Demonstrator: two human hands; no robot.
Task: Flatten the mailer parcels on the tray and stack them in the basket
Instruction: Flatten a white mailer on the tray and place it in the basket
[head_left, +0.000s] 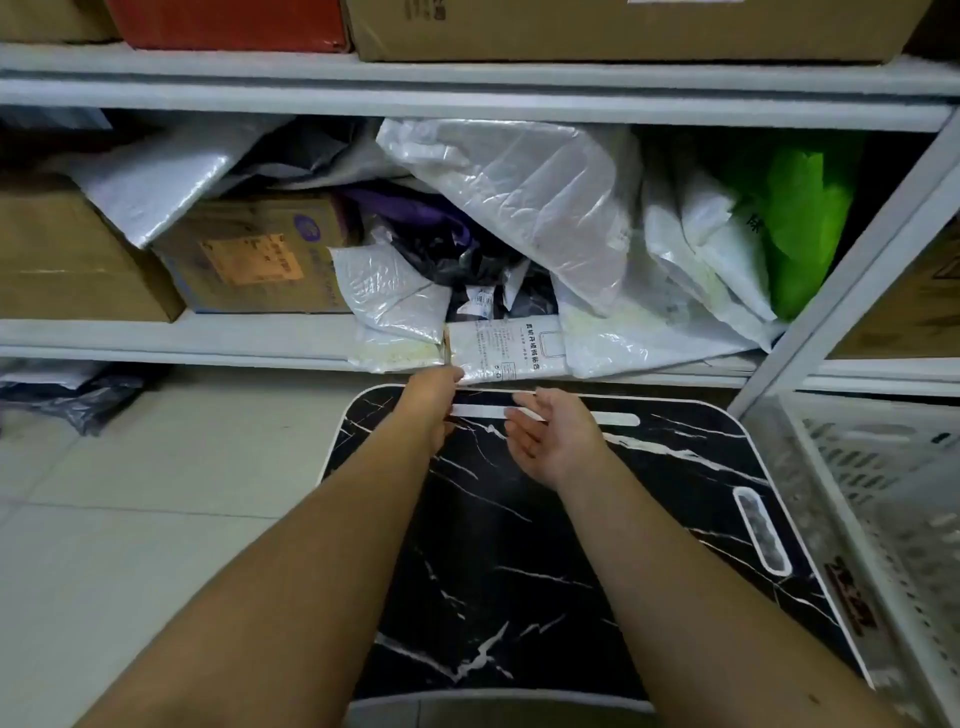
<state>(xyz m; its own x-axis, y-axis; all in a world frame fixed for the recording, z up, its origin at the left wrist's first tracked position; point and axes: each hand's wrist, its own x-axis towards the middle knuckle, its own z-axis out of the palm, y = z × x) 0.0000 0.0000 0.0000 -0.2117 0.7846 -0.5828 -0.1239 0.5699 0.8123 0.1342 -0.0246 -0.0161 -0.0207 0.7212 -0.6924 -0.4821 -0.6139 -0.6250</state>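
Two bare forearms are stretched forward over the black marble-patterned tray (519, 545), which is set on the tiled floor (130, 519) in front of a white metal shelf (208, 332). At the tray's far edge the left hand (434, 387) is closed in a pinching grip on the lower left corner of a white mailer parcel (498, 353) printed with black text. That parcel is seen at the front lip of the lower shelf, hanging slightly over it, just beyond the tray. The right hand (558, 434) is held palm up just above the tray's far end, its grip open, fingers relaxed and holding nothing; it is near the parcel but apart from it. More white and clear mailer bags (545, 208) are heaped behind the parcel on the same shelf, with a green bag (800, 218) to the right and a printed cardboard box (254, 260) to the left. A white perforated basket (883, 493) is placed just beside the tray's right edge.
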